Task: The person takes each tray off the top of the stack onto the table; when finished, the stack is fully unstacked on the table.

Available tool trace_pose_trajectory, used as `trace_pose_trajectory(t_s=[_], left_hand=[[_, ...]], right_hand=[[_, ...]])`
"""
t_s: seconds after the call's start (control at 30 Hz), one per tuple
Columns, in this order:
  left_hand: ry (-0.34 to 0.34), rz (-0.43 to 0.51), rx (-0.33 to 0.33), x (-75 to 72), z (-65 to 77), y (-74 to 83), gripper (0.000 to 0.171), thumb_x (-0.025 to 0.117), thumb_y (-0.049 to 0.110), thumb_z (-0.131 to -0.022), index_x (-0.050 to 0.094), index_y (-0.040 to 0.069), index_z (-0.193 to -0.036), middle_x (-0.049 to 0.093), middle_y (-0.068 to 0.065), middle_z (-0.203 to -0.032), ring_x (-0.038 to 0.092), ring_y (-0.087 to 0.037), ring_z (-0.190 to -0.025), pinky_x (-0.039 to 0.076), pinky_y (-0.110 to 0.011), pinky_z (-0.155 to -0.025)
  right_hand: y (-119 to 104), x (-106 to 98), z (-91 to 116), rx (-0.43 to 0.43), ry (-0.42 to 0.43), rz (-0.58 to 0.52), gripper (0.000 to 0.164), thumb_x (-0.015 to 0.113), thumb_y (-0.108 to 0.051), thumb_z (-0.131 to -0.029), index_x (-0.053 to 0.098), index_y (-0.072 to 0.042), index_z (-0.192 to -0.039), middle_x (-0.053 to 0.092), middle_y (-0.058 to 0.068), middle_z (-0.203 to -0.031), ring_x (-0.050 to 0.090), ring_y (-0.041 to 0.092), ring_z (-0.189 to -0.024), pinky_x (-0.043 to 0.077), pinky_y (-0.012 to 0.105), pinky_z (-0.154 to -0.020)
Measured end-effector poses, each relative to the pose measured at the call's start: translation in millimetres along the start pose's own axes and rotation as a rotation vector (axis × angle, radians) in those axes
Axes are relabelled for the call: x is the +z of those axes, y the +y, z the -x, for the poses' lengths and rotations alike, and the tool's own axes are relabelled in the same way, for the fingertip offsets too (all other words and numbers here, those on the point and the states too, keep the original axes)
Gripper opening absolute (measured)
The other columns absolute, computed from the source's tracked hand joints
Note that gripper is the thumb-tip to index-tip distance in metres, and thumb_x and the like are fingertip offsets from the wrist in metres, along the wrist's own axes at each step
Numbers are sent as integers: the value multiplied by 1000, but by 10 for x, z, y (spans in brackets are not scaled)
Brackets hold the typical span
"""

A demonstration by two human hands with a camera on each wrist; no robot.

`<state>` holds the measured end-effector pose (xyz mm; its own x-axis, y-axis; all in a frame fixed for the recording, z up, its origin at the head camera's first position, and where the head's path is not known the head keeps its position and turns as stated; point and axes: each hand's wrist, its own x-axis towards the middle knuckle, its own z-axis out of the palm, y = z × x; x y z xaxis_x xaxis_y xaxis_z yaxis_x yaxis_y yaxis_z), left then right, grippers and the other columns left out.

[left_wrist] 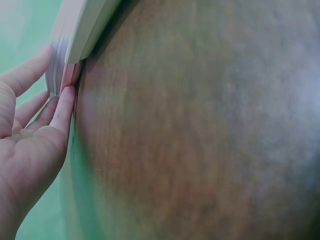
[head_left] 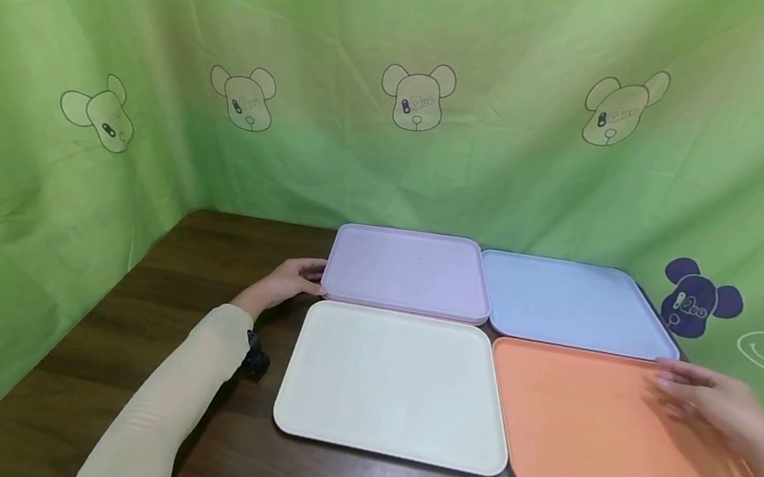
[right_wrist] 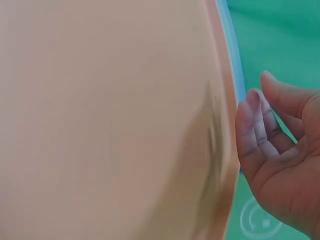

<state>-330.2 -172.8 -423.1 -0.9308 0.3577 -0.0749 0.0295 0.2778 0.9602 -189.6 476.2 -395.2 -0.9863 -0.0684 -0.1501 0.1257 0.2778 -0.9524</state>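
A lavender tray [head_left: 410, 270] lies at the back left, stacked on at least one more tray. My left hand [head_left: 288, 284] is at its left side; fingertips touch the stacked edges [left_wrist: 57, 75], fingers [left_wrist: 62, 111] extended and thumb apart from them. A white tray [head_left: 398, 384] lies just in front of the stack. To the right of the lavender tray is a blue tray [head_left: 577, 304], with an orange tray [head_left: 608, 433] in front of it. My right hand [head_left: 716, 399] holds nothing, over the orange tray's right part, fingertips near the blue tray's front right corner, fingers loosely bent.
The trays sit edge to edge on a dark wooden table [head_left: 129, 319]. A green curtain [head_left: 320, 159] with bear-head prints hangs behind and at both sides. Dark wrist devices [head_left: 256, 356] are worn under both light sleeves [head_left: 165, 395].
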Motion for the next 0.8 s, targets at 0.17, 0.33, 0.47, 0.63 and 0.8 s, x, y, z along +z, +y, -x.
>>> trace_pose_trajectory(t_s=[0.17, 0.33, 0.47, 0.63, 0.8], left_hand=[[3, 4, -9, 6, 11, 8, 66, 72, 2, -86, 41, -3, -145, 46, -21, -143, 44, -32, -131, 43, -39, -102], [16, 17, -36, 11, -15, -12, 65, 68, -4, -87, 40, -2, -145, 45, -21, -144, 43, -33, -132, 41, -41, -103], [24, 12, -37, 11, -36, -24, 63, 68, -3, -88, 41, -2, -145, 46, -21, -143, 44, -33, -131, 42, -41, -102], [35, 2, -40, 10, -38, -18, 62, 68, -2, -88, 42, -2, -144, 47, -20, -142, 45, -32, -130, 42, -41, -103], [46, -14, -37, 14, -41, -8, 61, 67, 0, -90, 41, -4, -144, 46, -23, -142, 45, -33, -130, 41, -41, -103]], right_hand=[[-99, 234, -181, -54, -22, 17, 43, 62, 0, -94, 69, -43, -98, 70, -15, -95, 69, 10, -82, 57, 30, -70], [-162, 449, -364, -93, -9, 76, 31, 66, -7, -93, 69, -33, -109, 68, -20, -97, 68, 5, -84, 56, 25, -72], [-225, 610, -507, -105, -13, 107, 47, 66, -9, -93, 52, -1, -138, 67, -20, -98, 65, -1, -87, 54, 21, -75], [-327, 842, -661, -87, -15, 131, 66, 65, -12, -95, 30, 15, -143, 66, -13, -108, 63, -4, -89, 55, 26, -79], [-415, 1049, -790, -108, 5, 278, 66, 63, -20, -96, 32, 9, -146, 52, 24, -135, 56, -12, -89, 51, 18, -78]])
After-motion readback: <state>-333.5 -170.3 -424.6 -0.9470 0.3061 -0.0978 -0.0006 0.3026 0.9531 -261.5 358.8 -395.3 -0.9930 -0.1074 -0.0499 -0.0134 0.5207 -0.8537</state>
